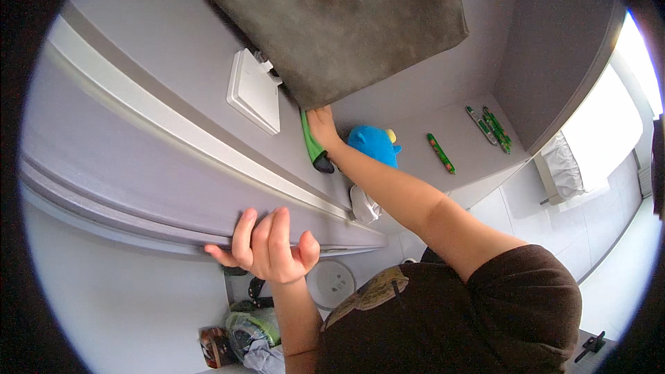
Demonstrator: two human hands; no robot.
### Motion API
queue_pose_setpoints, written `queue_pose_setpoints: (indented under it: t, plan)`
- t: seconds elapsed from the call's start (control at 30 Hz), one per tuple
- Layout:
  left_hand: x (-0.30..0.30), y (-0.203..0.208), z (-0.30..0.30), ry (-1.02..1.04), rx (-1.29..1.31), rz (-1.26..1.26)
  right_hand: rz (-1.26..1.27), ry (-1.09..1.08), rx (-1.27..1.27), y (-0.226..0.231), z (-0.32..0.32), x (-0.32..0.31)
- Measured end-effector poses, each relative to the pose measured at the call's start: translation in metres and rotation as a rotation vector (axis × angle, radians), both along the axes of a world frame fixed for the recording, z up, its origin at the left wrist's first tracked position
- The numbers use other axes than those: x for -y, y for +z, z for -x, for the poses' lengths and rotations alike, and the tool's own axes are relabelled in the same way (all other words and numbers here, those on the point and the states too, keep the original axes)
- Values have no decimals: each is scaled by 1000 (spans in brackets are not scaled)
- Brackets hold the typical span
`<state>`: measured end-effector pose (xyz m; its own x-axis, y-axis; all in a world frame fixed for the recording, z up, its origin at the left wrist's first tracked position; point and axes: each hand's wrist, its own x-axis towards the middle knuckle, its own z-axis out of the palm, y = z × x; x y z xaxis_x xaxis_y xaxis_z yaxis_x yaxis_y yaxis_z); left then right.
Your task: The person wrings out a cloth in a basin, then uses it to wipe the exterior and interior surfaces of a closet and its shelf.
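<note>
My right hand [321, 128] reaches up to the lower edge of a hanging grey-brown bag [360, 28]. Its fingers disappear behind the bag, so their grip is hidden. Right against this hand is a green cloth thing [310, 140] with a black end. Lower down, my left hand [270, 246] is raised beside the edge of a pale panel [166, 173], its fingers spread and slightly curled around nothing visible. A blue plush toy [373, 145] with a yellow part sits beyond my right forearm.
A white flat box-shaped device [255, 93] is on the wall left of the bag. Green pens or tubes [441, 154] lie on the shelf, several more [495, 130] farther right. Below are a crumpled white cloth [365, 204], plastic bags [256, 332], and a round white object [331, 284].
</note>
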<state>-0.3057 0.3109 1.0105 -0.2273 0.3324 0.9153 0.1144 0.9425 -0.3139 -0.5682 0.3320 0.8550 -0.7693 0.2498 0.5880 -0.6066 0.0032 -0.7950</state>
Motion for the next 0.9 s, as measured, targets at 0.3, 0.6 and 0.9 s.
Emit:
queue_pose_setpoints:
  t: [0.3,0.6,0.9]
  plan:
    - [2,2,-3,34,-18,16,571,459,1016,-32,-74,-18]
    - [-38,1,7,40,-37,-106,809,628,1101,26,-121,-89]
    - [-130,-13,51,-666,310,-473,1150,441,988,39,-91,-287]
